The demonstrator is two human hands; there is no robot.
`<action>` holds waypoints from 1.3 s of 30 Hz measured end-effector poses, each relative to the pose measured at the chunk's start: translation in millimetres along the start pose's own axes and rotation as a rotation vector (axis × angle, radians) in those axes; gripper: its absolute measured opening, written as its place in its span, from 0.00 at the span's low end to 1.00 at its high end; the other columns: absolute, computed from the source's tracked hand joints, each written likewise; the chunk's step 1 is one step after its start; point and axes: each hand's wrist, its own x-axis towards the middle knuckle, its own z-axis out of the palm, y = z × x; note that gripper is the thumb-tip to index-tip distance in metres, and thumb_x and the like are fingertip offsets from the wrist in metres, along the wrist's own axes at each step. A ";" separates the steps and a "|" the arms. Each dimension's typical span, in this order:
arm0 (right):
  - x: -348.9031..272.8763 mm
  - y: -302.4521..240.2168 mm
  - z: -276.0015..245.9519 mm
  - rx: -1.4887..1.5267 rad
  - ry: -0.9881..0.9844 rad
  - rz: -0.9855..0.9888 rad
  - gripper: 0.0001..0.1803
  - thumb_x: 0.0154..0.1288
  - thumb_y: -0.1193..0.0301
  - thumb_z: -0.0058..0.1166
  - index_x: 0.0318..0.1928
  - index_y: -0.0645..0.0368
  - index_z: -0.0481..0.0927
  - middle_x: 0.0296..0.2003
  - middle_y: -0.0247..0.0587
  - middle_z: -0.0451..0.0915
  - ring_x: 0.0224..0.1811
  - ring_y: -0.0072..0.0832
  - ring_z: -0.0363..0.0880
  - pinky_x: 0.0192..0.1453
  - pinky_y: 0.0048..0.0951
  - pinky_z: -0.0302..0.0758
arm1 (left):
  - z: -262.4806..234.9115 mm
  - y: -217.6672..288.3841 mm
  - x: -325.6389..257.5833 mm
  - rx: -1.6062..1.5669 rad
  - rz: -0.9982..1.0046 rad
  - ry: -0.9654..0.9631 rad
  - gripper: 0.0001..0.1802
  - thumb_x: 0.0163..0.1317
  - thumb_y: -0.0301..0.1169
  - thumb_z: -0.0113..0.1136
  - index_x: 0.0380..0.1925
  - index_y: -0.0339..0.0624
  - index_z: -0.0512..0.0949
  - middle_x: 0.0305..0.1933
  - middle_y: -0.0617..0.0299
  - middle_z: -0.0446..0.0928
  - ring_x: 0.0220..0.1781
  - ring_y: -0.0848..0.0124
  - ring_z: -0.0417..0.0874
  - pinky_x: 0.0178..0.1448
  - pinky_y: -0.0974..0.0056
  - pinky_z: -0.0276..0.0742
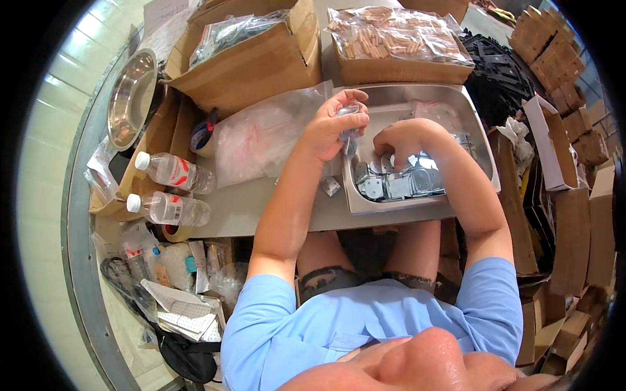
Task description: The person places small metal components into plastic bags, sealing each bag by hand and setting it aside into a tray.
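Note:
My left hand (340, 124) is closed round a small clear plastic bag (350, 133), holding it up over the left rim of a shallow metal tray (391, 207). Whether the bag has anything inside is hard to make out. Inside the tray, my right hand (409, 140) reaches down with bent fingers at the shiny metal parts (399, 188) heaped along its front. Its fingertips are pressed together, and what they pinch is partly hidden. One small metal piece (330, 186) lies on the table just left of the tray. Clear bags (437, 114) lie at the tray's back.
A large clear bag (254, 140) lies left of my left forearm. Two plastic bottles (176, 173) rest on their sides at the table's left. Behind stand a carton of bagged parts (251, 68) and a carton of bagged brown pieces (404, 68). Cardboard boxes (567, 228) crowd the right.

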 end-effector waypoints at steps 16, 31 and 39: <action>-8.9 -27.3 -9.6 -0.018 0.154 0.018 0.15 0.41 0.70 0.63 0.33 0.58 0.79 0.27 0.44 0.79 0.33 0.37 0.79 0.37 0.37 0.73 | -3.0 -1.3 0.1 0.022 -0.051 -0.016 0.27 0.49 0.26 0.67 0.48 0.40 0.67 0.32 0.64 0.74 0.31 0.74 0.76 0.36 0.69 0.72; -4.4 -31.2 -4.5 -0.065 0.081 -0.006 0.17 0.42 0.68 0.64 0.35 0.61 0.80 0.31 0.44 0.81 0.34 0.39 0.79 0.39 0.36 0.74 | -2.5 -1.5 0.9 -0.009 -0.049 -0.027 0.27 0.48 0.24 0.67 0.48 0.40 0.67 0.33 0.64 0.74 0.32 0.74 0.76 0.35 0.68 0.73; -29.9 -21.5 -33.8 0.402 0.915 -0.129 0.10 0.50 0.71 0.62 0.31 0.63 0.77 0.23 0.36 0.74 0.26 0.25 0.69 0.33 0.27 0.68 | 2.1 -2.0 -1.0 0.010 -0.069 -0.085 0.28 0.47 0.23 0.67 0.48 0.40 0.67 0.32 0.64 0.72 0.32 0.73 0.75 0.36 0.67 0.74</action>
